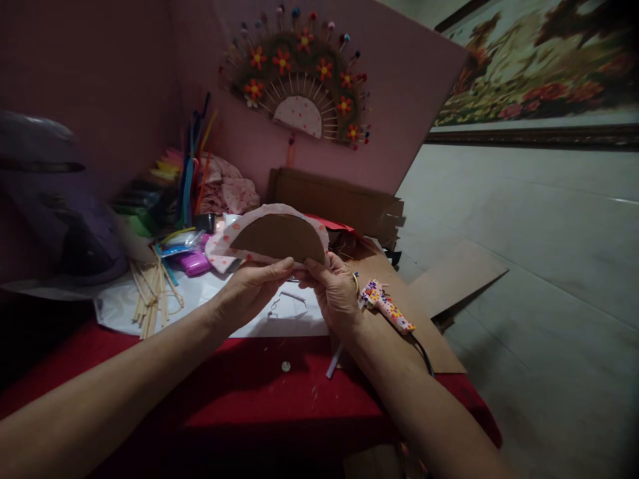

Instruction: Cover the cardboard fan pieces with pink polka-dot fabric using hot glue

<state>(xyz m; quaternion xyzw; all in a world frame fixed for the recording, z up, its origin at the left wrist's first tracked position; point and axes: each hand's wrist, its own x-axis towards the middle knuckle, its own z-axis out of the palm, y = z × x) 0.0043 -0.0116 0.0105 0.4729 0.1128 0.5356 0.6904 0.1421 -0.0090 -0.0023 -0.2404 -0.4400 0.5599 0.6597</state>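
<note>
Left forearm (134, 372) and right forearm (414, 399) are extended over the red-covered surface (239, 392), apparently so that the work can be seen well. Between the left hand (262, 276) and the right hand (334, 286), a half-round cardboard piece (277, 239) edged with red-spotted fabric (269, 210) is held above the white sheet (219, 319), its bare brown face turned to the camera. Its straight lower edge is pinched: each thumb is pressed onto the fabric margin, the fingers largely hidden behind, so each grip is closed on the piece. The thumbs are set near each other, probably so that the margin is flattened there. At the left end, the fabric is spread beyond the cardboard. A floral-patterned glue gun (389, 309) is laid on a cardboard sheet (442, 352) beside the right hand, presumably for easy reach and to spare the surface from drips. Wooden sticks (152, 293) are bunched at the left; behind, a decorated fan (299, 113) is displayed against the pink panel (419, 73).
</note>
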